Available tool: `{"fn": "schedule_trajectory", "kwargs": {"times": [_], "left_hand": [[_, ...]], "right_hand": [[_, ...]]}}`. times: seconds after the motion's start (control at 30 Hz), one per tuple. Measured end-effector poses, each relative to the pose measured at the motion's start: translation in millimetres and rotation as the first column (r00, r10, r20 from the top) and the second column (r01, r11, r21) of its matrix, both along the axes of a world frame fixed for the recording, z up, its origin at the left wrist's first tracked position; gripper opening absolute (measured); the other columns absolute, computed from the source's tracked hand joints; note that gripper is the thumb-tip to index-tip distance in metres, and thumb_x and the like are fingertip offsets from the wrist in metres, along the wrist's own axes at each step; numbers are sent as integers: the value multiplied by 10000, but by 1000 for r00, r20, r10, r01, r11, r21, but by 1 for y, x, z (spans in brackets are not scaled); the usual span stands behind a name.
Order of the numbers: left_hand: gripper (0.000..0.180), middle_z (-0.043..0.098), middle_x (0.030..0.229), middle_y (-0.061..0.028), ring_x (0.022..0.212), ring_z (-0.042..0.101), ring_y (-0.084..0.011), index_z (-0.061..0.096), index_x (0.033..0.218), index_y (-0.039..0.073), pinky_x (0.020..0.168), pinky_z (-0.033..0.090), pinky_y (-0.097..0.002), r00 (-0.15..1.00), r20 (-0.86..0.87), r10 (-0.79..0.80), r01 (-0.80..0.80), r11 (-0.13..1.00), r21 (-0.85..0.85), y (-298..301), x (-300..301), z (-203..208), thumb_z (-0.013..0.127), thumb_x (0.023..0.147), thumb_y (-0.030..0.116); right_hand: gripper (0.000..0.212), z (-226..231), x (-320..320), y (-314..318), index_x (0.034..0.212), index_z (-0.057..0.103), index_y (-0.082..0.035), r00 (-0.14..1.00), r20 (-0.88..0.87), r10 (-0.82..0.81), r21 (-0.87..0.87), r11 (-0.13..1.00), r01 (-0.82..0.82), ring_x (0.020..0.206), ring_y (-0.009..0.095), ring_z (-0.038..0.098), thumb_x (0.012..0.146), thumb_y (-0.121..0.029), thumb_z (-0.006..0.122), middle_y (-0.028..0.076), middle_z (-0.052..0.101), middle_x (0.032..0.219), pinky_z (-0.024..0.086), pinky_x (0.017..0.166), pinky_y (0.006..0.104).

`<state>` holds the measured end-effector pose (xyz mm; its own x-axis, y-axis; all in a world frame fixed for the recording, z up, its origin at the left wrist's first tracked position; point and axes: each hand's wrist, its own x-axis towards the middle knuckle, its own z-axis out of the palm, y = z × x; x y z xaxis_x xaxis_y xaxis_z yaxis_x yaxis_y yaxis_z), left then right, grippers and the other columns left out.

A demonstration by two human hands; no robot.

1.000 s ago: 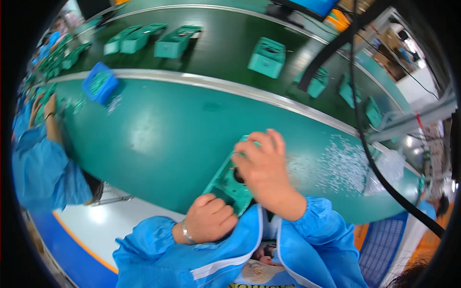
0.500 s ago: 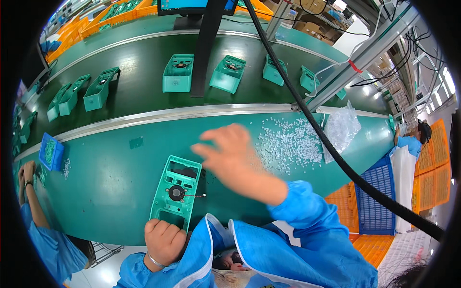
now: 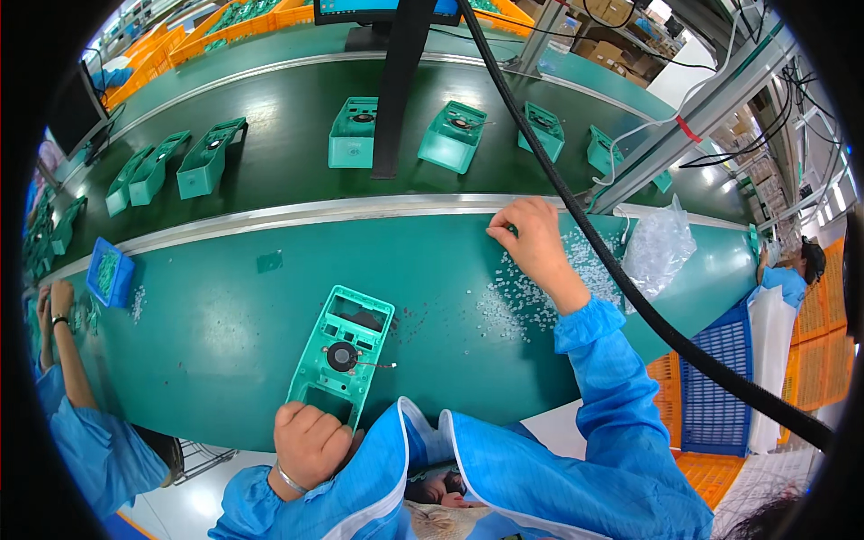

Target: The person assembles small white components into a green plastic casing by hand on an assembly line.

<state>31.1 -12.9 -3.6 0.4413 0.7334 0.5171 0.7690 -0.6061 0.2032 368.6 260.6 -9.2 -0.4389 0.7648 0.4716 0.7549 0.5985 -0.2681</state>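
A green plastic housing [image 3: 360,382] lies on the bench in front of me, its open inside facing up. Mounted in its middle is a round black fan [image 3: 342,357], whose thin wire ends in a small white connector [image 3: 393,365] over the right edge. My left hand [image 3: 310,445] is closed round the housing's near end. Farther off to the right, my right hand [image 3: 535,243] hovers over or touches the scattered small whitish pieces [image 3: 513,310]. Its fingers are pinched together; anything between them is too small to tell. Tiny dark bits [image 3: 409,324] lie right of the housing.
Several similar housings [image 3: 351,148] stand on the dark green belt [image 3: 279,135] beyond a metal rail. A clear plastic bag [image 3: 661,247] lies behind a thick black cable [image 3: 621,274]. At left are a blue bin [image 3: 112,286] and a co-worker's hands [image 3: 54,304].
My right hand has moved from beside the housing to the far right, over the whitish pieces, and its fingers have drawn together. My left hand keeps its grip on the housing.
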Motion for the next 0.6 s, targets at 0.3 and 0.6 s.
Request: {"fn": "schedule_trajectory", "kwargs": {"times": [0.3,0.6], "left_hand": [[172,504,709,-2,682,536,-204,602,761,127,736,417,-387,1000,-15,-25,24,1000,-14,1,-6,3,756,718,192],[188,510,714,-12,695,541,-204,603,768,119,728,446,-390,999,-23,-34,33,999,-38,2,-10,8,765,714,196]], "right_hand": [[94,11,-4,-5,863,740,-107,999,41,9,86,996,-12,1003,273,601,770,-106,753,21,672,867,415,950,455],[134,11,-10,0,816,697,-130,979,191,73,258,958,-122,1002,254,611,721,-116,789,-6,652,854,422,953,453]]}}
